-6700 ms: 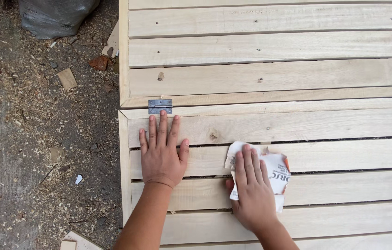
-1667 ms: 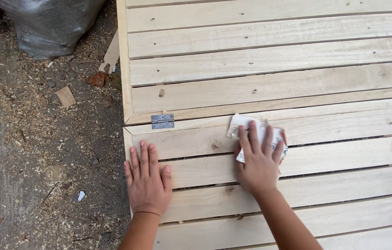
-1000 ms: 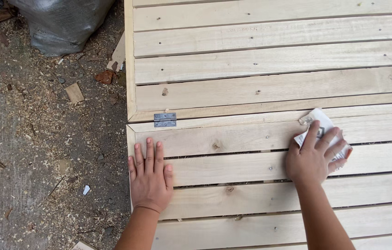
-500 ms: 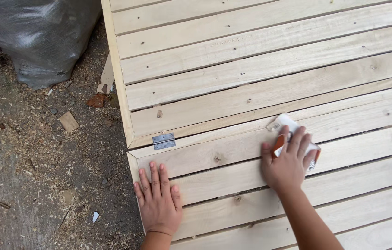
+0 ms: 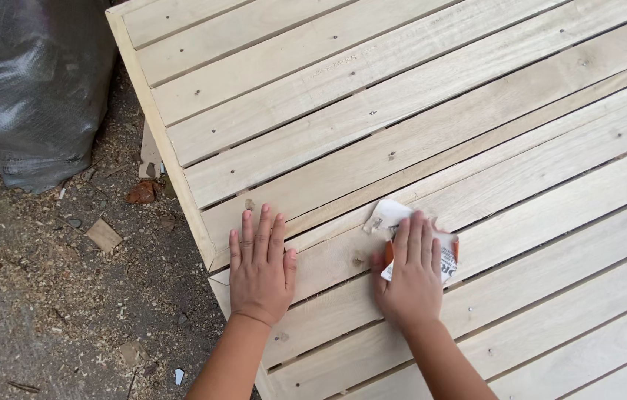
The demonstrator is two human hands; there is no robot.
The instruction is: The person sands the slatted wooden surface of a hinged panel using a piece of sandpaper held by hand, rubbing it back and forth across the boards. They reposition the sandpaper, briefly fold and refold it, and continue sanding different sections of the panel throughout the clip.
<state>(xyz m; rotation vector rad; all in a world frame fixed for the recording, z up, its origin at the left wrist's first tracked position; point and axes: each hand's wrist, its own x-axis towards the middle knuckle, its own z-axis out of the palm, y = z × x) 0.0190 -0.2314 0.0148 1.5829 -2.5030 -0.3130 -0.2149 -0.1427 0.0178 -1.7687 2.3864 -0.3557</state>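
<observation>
- Since half a second ago the right hand (image 5: 411,275) has slid back left along the slat, closer to the left hand (image 5: 260,268), and the view has swung so the grey sack (image 5: 28,81) fills the corner.
- Right hand lies flat, fingers together, pressing a folded sheet of sandpaper (image 5: 417,241) onto a pale slat of the slatted wooden panel (image 5: 417,111); looks like that keeps the grit biting.
- Left hand is empty, palm down, fingers slightly spread near the panel's edge, probably bracing.
- Sawdust and wood scraps (image 5: 104,235) litter the ground beside it.
</observation>
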